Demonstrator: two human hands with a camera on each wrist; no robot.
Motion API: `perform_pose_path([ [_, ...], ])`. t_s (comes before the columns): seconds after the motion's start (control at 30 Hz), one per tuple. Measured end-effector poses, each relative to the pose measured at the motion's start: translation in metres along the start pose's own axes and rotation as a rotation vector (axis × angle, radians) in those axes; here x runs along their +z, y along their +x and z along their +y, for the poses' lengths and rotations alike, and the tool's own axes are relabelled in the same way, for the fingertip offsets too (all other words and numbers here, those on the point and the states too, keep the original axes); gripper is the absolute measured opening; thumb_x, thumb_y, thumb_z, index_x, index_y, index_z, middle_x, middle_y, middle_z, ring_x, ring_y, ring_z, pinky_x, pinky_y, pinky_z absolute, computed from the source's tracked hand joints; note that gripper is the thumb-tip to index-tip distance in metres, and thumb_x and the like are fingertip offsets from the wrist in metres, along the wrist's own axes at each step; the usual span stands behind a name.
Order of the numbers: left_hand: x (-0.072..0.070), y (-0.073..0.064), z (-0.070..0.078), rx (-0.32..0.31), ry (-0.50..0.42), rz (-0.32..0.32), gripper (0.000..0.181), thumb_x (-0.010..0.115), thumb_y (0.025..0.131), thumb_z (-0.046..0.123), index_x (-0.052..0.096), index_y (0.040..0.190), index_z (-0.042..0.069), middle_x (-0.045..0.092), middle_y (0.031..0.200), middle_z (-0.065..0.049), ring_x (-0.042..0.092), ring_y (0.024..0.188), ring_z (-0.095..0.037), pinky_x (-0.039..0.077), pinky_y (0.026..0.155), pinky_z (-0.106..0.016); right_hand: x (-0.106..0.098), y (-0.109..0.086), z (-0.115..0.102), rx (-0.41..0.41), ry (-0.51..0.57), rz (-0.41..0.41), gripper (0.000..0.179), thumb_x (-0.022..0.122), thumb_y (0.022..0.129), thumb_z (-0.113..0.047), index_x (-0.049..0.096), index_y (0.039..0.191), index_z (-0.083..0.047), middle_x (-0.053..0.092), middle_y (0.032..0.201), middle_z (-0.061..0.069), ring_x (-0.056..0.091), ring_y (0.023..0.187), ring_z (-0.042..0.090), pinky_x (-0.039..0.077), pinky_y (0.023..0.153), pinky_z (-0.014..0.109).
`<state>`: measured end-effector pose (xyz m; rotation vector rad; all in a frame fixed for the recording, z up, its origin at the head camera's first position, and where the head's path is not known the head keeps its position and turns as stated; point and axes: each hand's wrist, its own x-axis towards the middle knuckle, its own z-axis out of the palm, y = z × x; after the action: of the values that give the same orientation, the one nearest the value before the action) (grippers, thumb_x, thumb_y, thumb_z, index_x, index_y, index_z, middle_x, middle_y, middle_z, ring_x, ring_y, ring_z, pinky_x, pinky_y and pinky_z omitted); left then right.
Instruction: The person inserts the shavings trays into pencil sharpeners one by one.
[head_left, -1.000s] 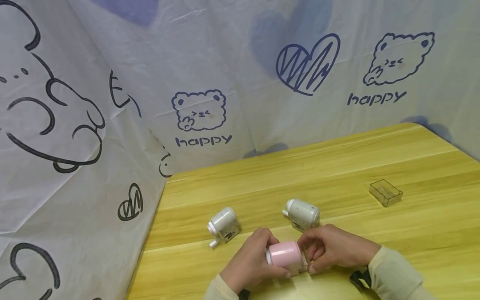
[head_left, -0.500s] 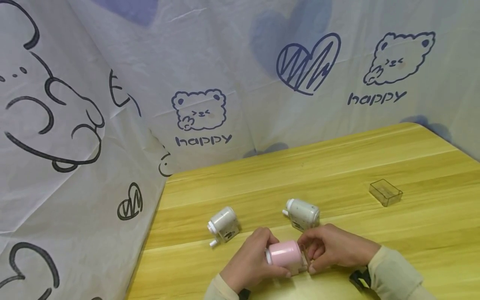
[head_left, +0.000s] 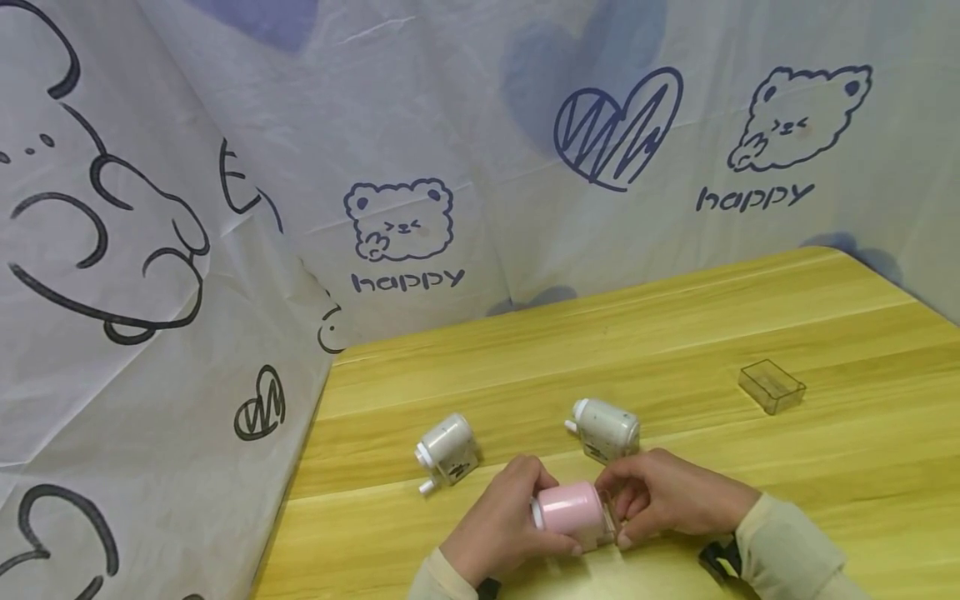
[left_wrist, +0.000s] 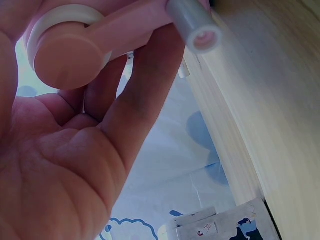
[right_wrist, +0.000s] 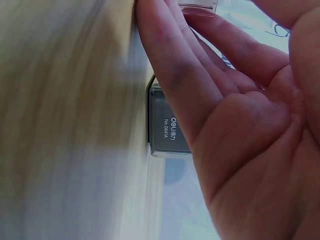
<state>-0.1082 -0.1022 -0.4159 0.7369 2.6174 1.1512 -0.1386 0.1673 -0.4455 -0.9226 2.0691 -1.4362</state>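
A pink crank pencil sharpener (head_left: pixel 572 508) lies on its side at the front of the table. My left hand (head_left: pixel 506 525) grips it round the end that bears the crank. Close up in the left wrist view are the pink crank (left_wrist: pixel 67 60) and its grey knob (left_wrist: pixel 197 30). At the other end, the fingertips of my right hand (head_left: pixel 671 496) pinch the clear shavings drawer (head_left: pixel 609 518); how far it sits in the body is hidden. Just behind my right hand stands a grey-white pencil sharpener (head_left: pixel 609 427).
Another grey-white pencil sharpener (head_left: pixel 448 446) stands to the left, its crank toward me. A loose clear drawer (head_left: pixel 772 387) rests farther back on the right of the yellow wooden table (head_left: pixel 675 333). Printed cloth (head_left: pixel 495 167) hangs behind and to the left.
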Motion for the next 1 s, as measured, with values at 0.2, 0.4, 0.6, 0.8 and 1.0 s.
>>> perform_pose_path([
  [0.2,-0.0009,0.0009,0.0003,0.01,0.004,0.009,0.053,0.099,0.066,0.025,0.058,0.099,0.015,0.053,0.097,0.009,0.052,0.087,-0.003,0.049,0.076,-0.021,0.0001,0.0004,-0.0001,0.008,0.0,0.006,0.049,0.087,0.08,-0.012,0.067,0.123,-0.001,0.072,0.1,0.004,0.07,0.088,0.015,0.06,0.076,0.03],
  [0.4,0.0002,0.0003,-0.0003,0.013,0.002,0.011,0.053,0.099,0.066,0.025,0.058,0.098,0.015,0.053,0.097,0.009,0.052,0.086,-0.002,0.049,0.076,-0.021,0.0012,0.0003,-0.0007,0.0,-0.007,0.012,0.049,0.088,0.08,-0.012,0.067,0.123,0.0,0.072,0.099,0.002,0.07,0.087,0.014,0.06,0.076,0.03],
  [0.6,0.0013,0.0006,-0.0016,0.027,0.014,0.017,0.052,0.098,0.066,0.024,0.058,0.098,0.016,0.053,0.097,0.009,0.052,0.086,-0.002,0.049,0.076,-0.02,0.0014,0.0001,0.0004,-0.007,-0.007,0.013,0.049,0.088,0.08,-0.013,0.067,0.123,0.0,0.072,0.098,0.001,0.071,0.087,0.014,0.06,0.076,0.03],
  [0.8,0.0006,0.0,-0.0014,0.027,0.012,0.016,0.052,0.098,0.066,0.024,0.058,0.099,0.016,0.053,0.097,0.009,0.051,0.086,-0.002,0.049,0.075,-0.02,0.0021,0.0012,0.0003,-0.003,-0.019,0.022,0.049,0.088,0.079,-0.013,0.068,0.122,0.0,0.073,0.098,0.0,0.071,0.087,0.014,0.06,0.077,0.029],
  [1.0,0.0002,-0.0002,-0.0005,0.039,0.018,0.027,0.053,0.099,0.065,0.025,0.057,0.097,0.016,0.052,0.096,0.009,0.051,0.086,-0.003,0.048,0.076,-0.02,0.0039,0.0033,-0.0022,0.004,-0.022,0.026,0.048,0.09,0.078,-0.015,0.068,0.12,-0.002,0.073,0.096,-0.002,0.071,0.087,0.014,0.06,0.076,0.029],
])
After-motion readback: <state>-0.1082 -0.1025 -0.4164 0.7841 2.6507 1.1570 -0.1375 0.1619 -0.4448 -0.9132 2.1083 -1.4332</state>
